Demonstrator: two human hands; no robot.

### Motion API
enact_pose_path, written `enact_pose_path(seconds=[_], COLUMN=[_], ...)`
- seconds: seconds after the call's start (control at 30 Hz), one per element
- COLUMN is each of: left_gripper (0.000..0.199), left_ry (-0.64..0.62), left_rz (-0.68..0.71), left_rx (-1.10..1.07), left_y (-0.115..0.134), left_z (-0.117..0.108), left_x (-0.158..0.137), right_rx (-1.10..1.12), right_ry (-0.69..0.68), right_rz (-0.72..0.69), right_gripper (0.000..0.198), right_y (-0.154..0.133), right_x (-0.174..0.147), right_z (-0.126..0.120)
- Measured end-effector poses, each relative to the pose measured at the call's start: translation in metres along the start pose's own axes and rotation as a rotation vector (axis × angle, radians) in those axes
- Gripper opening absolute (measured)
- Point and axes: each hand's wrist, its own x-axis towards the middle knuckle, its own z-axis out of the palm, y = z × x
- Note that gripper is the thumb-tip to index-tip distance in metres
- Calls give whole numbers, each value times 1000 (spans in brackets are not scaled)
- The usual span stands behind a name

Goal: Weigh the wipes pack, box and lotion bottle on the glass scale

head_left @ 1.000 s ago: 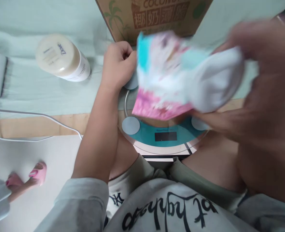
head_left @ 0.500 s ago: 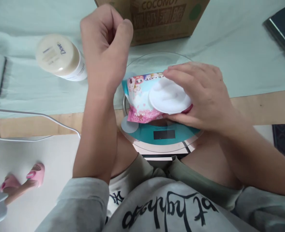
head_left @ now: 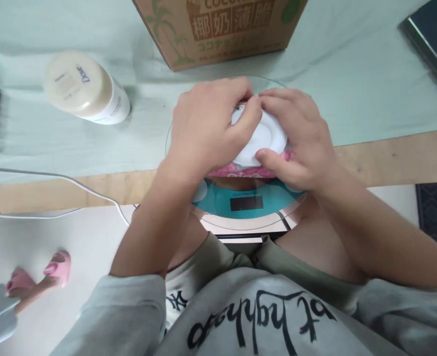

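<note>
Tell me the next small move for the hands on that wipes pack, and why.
Probably lift the white round lid with the left hand while the right hand pins the pink wipes pack on the glass scale. Both hands sit on the pack, left fingertips meet at the lid's far edge, and the lid looks closed.

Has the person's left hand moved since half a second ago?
Yes. The left hand has come down from in front of the brown cardboard box onto the round white lid of the pink wipes packet, meeting the right hand.
</note>
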Motion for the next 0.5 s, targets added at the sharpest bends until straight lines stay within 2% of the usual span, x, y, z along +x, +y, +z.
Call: enact_pose_path(seconds=[0.2, 0.4, 0.5], left_gripper=[19, 23, 21], left_ry=[49, 100, 137], left_rz=[-18, 31, 75], left_rx=[-40, -139, -207], left_y=[-5, -13, -10], left_z=[6, 9, 10], left_x=[5, 3, -2], right_rx=[68, 63, 83], right_ry=[-25, -66, -18], right_rz=[2, 2, -10], right_gripper=[75, 73, 70], right_y=[1, 3, 3], right_x=[1, 1, 3], right_z=[0, 1, 2])
